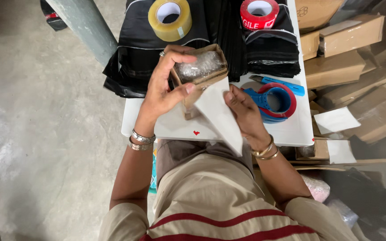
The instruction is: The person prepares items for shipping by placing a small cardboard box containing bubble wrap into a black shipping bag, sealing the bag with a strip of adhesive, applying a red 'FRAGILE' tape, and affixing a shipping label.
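On table (175,127): 1 box (200,71), 2 tape rolls (170,18), 1 dispenser (277,100).

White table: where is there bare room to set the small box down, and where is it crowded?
The white table shows bare strips right of the blue tape dispenser and along the near edge under the left hand. The far half is crowded: black bags, yellowish tape roll, red tape roll.

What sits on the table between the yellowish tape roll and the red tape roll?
In the head view, only stacked black plastic bags lie between the yellowish tape roll and the red tape roll; both rolls rest on those bags.
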